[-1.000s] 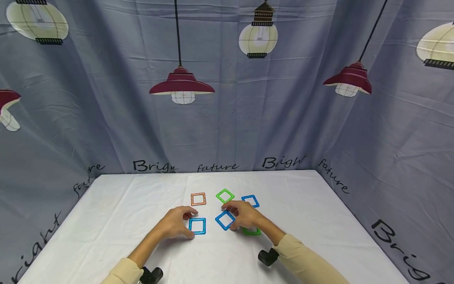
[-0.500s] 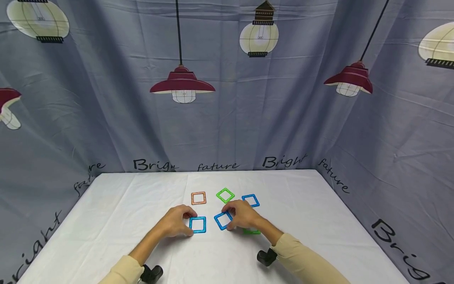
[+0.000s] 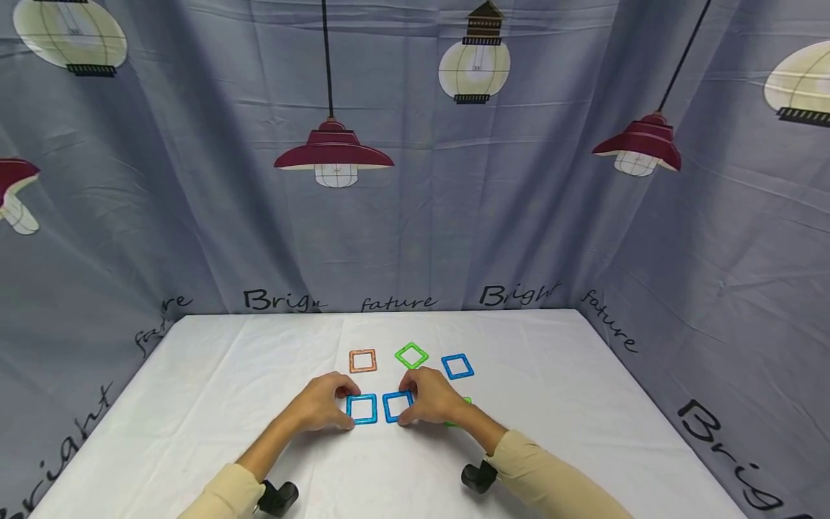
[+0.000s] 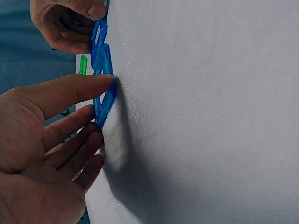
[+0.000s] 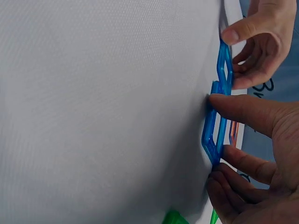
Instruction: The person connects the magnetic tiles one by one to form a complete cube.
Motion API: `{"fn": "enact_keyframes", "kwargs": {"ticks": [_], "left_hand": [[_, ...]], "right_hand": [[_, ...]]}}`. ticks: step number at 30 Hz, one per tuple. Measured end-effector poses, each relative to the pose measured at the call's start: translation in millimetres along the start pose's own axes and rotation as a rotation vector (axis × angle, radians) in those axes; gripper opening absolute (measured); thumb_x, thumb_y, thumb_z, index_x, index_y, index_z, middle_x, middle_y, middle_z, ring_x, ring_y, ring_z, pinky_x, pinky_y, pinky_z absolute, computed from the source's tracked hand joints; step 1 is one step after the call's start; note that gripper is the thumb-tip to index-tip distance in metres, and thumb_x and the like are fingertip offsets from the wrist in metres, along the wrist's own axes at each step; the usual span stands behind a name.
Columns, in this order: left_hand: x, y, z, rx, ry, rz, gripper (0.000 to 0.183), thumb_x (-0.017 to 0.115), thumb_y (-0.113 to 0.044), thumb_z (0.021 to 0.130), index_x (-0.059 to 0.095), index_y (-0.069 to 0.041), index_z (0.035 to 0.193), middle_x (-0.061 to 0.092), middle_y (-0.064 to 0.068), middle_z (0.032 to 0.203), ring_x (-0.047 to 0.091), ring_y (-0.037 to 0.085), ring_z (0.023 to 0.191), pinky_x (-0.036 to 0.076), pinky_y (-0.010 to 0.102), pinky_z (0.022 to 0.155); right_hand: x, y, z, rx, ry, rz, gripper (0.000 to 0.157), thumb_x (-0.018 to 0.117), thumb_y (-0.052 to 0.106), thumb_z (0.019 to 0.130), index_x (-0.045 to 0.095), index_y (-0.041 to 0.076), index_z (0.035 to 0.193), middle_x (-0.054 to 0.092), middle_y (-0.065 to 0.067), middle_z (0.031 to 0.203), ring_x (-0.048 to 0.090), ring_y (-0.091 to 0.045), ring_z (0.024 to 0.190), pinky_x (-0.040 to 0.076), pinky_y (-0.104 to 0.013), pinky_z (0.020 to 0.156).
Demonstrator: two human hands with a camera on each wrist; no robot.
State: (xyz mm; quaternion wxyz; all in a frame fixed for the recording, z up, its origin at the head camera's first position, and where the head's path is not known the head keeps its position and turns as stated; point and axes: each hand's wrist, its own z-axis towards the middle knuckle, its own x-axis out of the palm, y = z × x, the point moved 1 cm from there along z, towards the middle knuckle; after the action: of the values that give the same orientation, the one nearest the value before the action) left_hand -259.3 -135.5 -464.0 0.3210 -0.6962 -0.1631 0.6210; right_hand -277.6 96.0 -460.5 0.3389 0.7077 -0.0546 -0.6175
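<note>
The left hand [image 3: 322, 405] pinches one blue square [image 3: 375, 409] between thumb and fingers; the right hand [image 3: 433, 398] pinches a second blue square [image 3: 387, 409] just beside it, with a narrow gap between. Beyond, on the white table [image 3: 162, 404], lie an orange square [image 3: 362, 370], a green square [image 3: 403, 349] and a third blue square [image 3: 460, 376].

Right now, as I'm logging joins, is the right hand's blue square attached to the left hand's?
Apart: the head view shows white tablecloth between that blue square and the left one.
</note>
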Motion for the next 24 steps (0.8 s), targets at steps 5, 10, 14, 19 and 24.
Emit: {"fn": "enact_keyframes", "kwargs": {"ticks": [5, 10, 14, 19, 24], "left_hand": [[-0.2, 0.3, 0.3, -0.004, 0.005, 0.001, 0.045, 0.095, -0.008, 0.062, 0.073, -0.013, 0.101, 0.065, 0.000, 0.100, 0.057, 0.018, 0.096, 0.051, 0.041, 0.093], [-0.4, -0.1, 0.5, 0.003, 0.009, -0.015, 0.044, 0.095, -0.008, 0.062, 0.073, -0.013, 0.100, 0.065, 0.000, 0.100, 0.057, 0.018, 0.097, 0.050, 0.041, 0.094], [-0.6, -0.2, -0.3, 0.002, 0.010, -0.007, 0.044, 0.095, -0.008, 0.062, 0.073, -0.013, 0.100, 0.065, 0.000, 0.101, 0.058, 0.018, 0.097, 0.051, 0.043, 0.094], [-1.3, -0.5, -0.6, -0.015, 0.024, 0.004, 0.046, 0.095, -0.010, 0.062, 0.073, -0.014, 0.102, 0.065, -0.001, 0.103, 0.058, 0.019, 0.100, 0.051, 0.045, 0.097], [-2.4, -1.6, -1.0, -0.006, 0.037, 0.013, 0.049, 0.095, -0.006, 0.062, 0.072, -0.013, 0.105, 0.064, -0.001, 0.106, 0.059, 0.020, 0.103, 0.050, 0.046, 0.101]], "right_hand": [[3.7, 4.2, 2.0, 0.028, 0.000, 0.006, 0.048, 0.095, 0.026, 0.067, 0.070, 0.008, 0.103, 0.061, -0.002, 0.093, 0.052, -0.016, 0.087, 0.051, -0.034, 0.082], [7.6, 5.4, 4.0, 0.032, -0.006, -0.007, 0.048, 0.095, 0.029, 0.067, 0.070, 0.010, 0.103, 0.060, 0.001, 0.090, 0.052, -0.015, 0.086, 0.050, -0.032, 0.080], [9.2, 5.3, 4.0, 0.045, -0.003, -0.007, 0.046, 0.094, 0.030, 0.067, 0.069, 0.012, 0.101, 0.059, 0.001, 0.090, 0.052, -0.015, 0.086, 0.051, -0.033, 0.079], [8.6, 5.6, 2.2, 0.040, 0.005, -0.018, 0.045, 0.094, 0.031, 0.068, 0.069, 0.013, 0.101, 0.060, 0.001, 0.091, 0.052, -0.015, 0.086, 0.051, -0.034, 0.080], [4.3, 5.8, -0.1, 0.032, 0.018, -0.004, 0.046, 0.095, 0.025, 0.068, 0.068, 0.014, 0.104, 0.060, 0.002, 0.095, 0.052, -0.015, 0.089, 0.052, -0.035, 0.084]]}}
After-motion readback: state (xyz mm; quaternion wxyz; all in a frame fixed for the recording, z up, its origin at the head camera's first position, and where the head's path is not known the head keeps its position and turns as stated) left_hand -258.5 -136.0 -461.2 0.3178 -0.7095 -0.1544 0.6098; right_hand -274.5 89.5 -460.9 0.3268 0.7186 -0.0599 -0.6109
